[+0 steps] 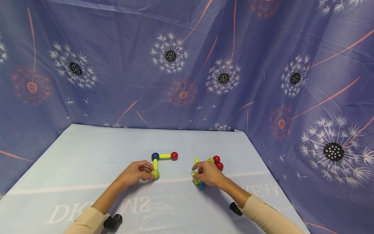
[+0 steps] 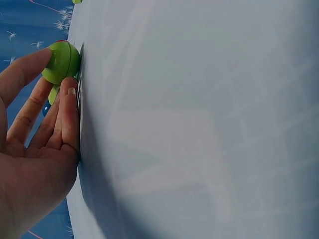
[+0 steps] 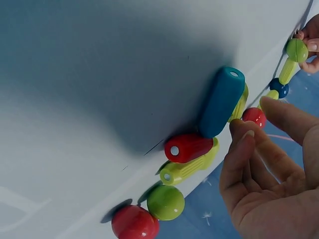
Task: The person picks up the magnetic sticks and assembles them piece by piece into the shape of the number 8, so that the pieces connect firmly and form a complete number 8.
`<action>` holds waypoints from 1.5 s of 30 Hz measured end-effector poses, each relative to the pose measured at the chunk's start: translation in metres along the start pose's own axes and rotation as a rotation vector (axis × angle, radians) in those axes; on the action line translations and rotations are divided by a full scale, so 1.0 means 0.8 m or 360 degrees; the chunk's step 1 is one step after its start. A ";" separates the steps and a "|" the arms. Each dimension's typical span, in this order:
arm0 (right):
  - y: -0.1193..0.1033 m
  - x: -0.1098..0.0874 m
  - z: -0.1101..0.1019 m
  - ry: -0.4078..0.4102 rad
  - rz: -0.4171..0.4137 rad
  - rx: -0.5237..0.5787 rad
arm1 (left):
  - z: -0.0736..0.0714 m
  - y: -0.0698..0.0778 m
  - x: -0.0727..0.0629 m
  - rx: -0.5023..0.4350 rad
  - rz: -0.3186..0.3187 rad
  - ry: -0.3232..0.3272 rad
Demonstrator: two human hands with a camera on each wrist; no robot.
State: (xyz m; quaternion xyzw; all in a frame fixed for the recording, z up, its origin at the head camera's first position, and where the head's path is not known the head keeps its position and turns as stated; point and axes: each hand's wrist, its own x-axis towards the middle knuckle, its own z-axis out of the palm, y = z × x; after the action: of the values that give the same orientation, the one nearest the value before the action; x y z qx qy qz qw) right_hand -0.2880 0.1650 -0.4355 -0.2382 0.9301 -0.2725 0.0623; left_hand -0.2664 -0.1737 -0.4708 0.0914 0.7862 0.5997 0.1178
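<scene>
My left hand (image 1: 139, 171) pinches a green ball (image 2: 62, 62) between thumb and fingers, low over the table. From this ball a yellow-green rod (image 1: 155, 164) runs to a dark blue ball (image 1: 155, 156), where a second yellow-green rod (image 1: 165, 156) leads to a red ball (image 1: 174, 155). My right hand (image 1: 209, 173) reaches over loose pieces, thumb and forefinger apart, the forefinger at the end of a yellow-green rod (image 1: 195, 178). Beside that rod lies a blue rod (image 3: 222, 102). A red rod (image 3: 188, 148) and another yellow-green rod (image 3: 183, 171) lie near, hidden by the hand in the head view.
Right of my right hand sit two red balls (image 1: 218, 162) and a green ball (image 3: 165, 202). One yellow-green rod (image 1: 196, 160) lies just beyond the fingers. Black objects (image 1: 113, 222) show beside both sleeves. A dandelion-patterned curtain (image 1: 187, 65) hangs behind the white-covered table (image 1: 96, 146).
</scene>
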 end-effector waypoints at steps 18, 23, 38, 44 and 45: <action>0.005 -0.002 0.002 -0.0088 -0.0011 -0.0118 | -0.001 0.000 0.001 -0.0022 -0.0013 0.0020; 0.006 0.000 0.003 -0.0087 0.0006 -0.0101 | -0.001 0.000 0.002 -0.0004 -0.0022 0.0029; 0.008 -0.003 0.014 -0.0071 -0.0007 -0.0114 | 0.002 -0.001 -0.001 0.0017 -0.0045 0.0021; 0.008 -0.002 0.015 -0.0070 -0.0004 -0.0146 | 0.003 0.001 0.000 0.0019 -0.0093 0.0045; 0.008 -0.002 0.015 -0.0071 -0.0005 -0.0148 | 0.003 0.001 0.000 0.0016 -0.0089 0.0046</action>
State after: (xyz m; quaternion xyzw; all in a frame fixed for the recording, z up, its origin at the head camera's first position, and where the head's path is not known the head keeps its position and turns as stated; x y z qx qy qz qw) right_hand -0.2864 0.1647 -0.4492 -0.2484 0.9398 -0.2237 0.0713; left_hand -0.2659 -0.1708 -0.4707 0.0614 0.7932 0.5934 0.1226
